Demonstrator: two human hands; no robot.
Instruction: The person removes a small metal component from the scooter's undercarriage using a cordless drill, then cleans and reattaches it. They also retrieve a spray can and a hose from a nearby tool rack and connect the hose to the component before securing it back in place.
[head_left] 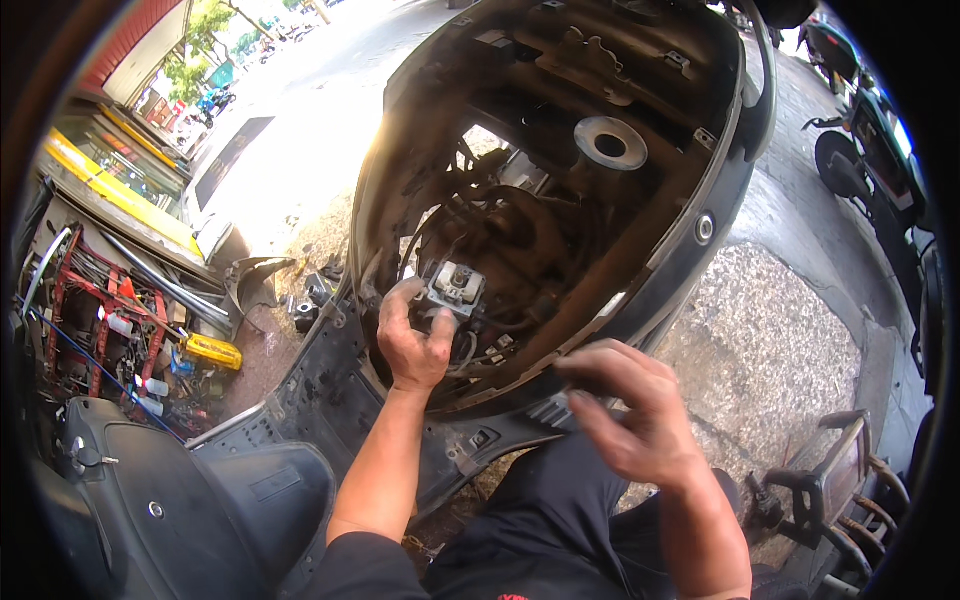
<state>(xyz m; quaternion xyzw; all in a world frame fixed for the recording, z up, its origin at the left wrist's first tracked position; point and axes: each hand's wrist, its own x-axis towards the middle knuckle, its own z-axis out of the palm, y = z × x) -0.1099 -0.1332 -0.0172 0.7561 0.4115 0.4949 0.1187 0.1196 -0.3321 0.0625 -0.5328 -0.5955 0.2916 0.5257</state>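
Head view: left hand (412,345) grips a boxy metal-looking part (459,285); right hand (652,415) hovers loosely curled.

A dark sleeve (365,568) and dark trousers (550,490) show.

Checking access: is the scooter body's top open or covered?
Open: no cover spans the scooter body; its interior shows around the metal part in the left hand.

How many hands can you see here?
2. The left hand holds a metal part in the scooter body; the right hand is farther right, near its rim.
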